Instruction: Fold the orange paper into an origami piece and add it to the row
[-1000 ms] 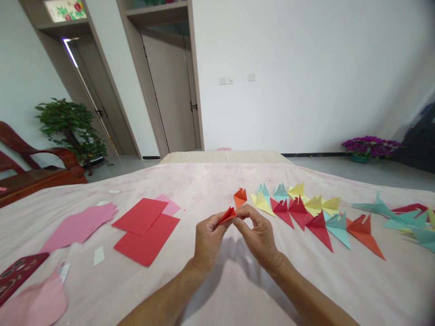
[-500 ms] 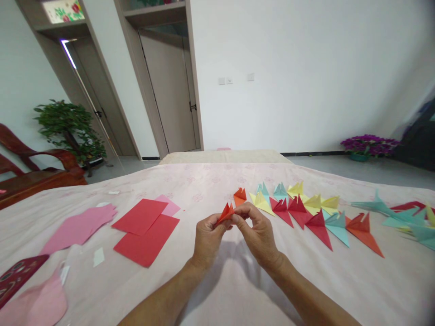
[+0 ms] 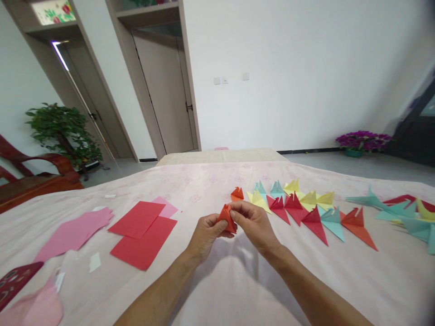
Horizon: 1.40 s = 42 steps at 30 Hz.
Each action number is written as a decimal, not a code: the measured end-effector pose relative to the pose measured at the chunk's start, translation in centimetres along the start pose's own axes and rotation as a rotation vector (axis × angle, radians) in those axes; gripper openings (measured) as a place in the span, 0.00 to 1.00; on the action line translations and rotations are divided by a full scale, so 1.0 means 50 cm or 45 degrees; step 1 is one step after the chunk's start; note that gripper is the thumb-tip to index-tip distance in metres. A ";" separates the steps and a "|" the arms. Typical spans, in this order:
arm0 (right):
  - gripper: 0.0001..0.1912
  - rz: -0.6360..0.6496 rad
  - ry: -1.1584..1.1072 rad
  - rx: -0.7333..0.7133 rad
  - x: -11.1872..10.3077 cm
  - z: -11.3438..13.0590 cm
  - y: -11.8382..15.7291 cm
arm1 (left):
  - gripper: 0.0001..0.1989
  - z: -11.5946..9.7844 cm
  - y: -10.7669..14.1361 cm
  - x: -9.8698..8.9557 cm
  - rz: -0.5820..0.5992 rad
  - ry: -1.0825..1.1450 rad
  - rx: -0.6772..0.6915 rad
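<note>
Between both hands, above the middle of the cloth, is an orange paper crane (image 3: 227, 221), partly covered by fingers. My left hand (image 3: 208, 233) pinches its body from the left, the thumb lying across the folded paper. The fingertips of my right hand (image 3: 254, 225) are closed on its upper right edge. Just beyond the hands stands a small orange folded crane (image 3: 237, 194). To the right several finished cranes are grouped, among them a red crane (image 3: 314, 225), a light blue crane (image 3: 333, 222) and another orange crane (image 3: 358, 226).
Red paper squares (image 3: 144, 244) and pink paper sheets (image 3: 73, 231) lie on the left of the patterned tablecloth (image 3: 217, 181). A dark red phone (image 3: 16, 280) and a pink cloth-like item (image 3: 37, 305) are at the near left. More folded cranes (image 3: 416, 226) lie at the far right.
The orange paper has been turned in the hands, from its points facing up to a broader folded face showing. My right fingers have shifted to its upper edge. The view has swung slightly right.
</note>
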State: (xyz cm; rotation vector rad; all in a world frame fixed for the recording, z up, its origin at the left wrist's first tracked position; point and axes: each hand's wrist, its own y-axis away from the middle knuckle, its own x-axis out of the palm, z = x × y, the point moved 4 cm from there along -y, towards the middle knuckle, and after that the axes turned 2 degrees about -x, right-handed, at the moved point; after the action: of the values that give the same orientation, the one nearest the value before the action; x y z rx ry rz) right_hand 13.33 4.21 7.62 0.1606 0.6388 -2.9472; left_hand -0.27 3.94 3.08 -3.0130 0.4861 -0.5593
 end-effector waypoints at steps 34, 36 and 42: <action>0.07 -0.070 0.096 0.010 0.004 -0.004 0.005 | 0.19 0.006 0.006 -0.001 -0.241 -0.290 0.015; 0.09 -0.130 0.014 0.062 -0.001 -0.009 0.005 | 0.19 0.017 0.007 -0.002 -0.258 -0.226 -0.033; 0.14 -0.166 -0.144 0.135 -0.015 -0.023 -0.004 | 0.22 0.046 0.004 -0.016 -0.294 0.042 -0.209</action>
State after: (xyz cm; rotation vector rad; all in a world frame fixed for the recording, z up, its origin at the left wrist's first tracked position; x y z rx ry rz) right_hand 14.11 4.96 6.76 -0.0397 0.4958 -3.0898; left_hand -0.20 3.94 0.65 -3.2466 0.1936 -0.6098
